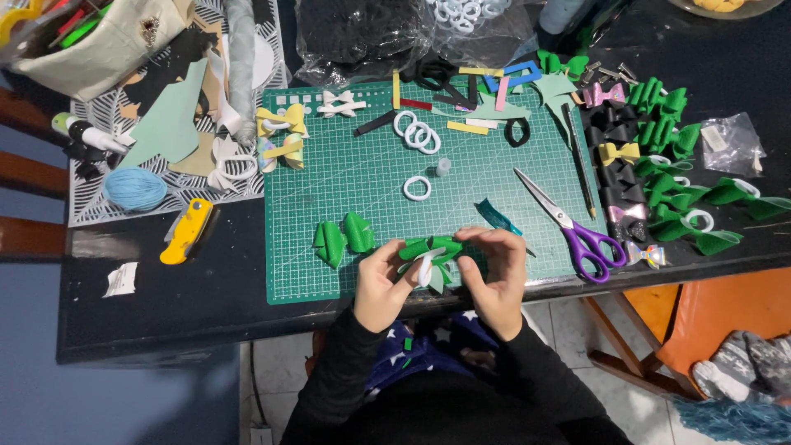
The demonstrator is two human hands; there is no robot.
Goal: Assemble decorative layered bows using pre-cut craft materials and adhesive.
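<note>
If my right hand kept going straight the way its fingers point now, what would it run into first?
Your right hand points left across the green bow that both hands hold, so past it the hand would most likely meet your left hand first; depth is hard to judge from above.

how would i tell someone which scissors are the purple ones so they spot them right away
Start at the green cutting mat in the middle of the black table. At the mat's lower right edge lie the scissors, blades pointing up-left beside a pencil. Their purple handles set them apart from the black-handled pair at the mat's top.
</note>
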